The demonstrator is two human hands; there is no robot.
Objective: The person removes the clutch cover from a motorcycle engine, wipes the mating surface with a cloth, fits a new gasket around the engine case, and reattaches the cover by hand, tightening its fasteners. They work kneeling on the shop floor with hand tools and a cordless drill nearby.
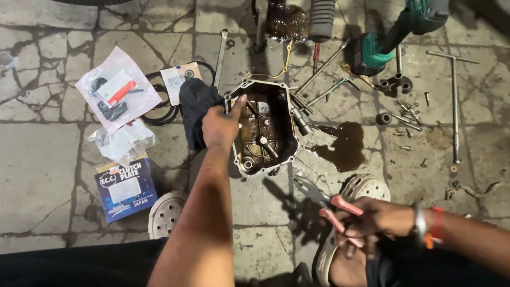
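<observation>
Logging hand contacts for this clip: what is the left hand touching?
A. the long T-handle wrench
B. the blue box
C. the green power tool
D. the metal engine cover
D: the left hand grips the rim of the engine cover, thumb on its upper edge; the other three things lie apart from it on the floor.

A cracked stone-slab floor [48, 154], grimy and harshly lit, with a dark oil puddle [345, 146] near its middle.

Oil puddle [344, 144] on floor, blue box [125, 187] left, T-wrench [455, 101] right, loose bolts [408, 114].
</observation>
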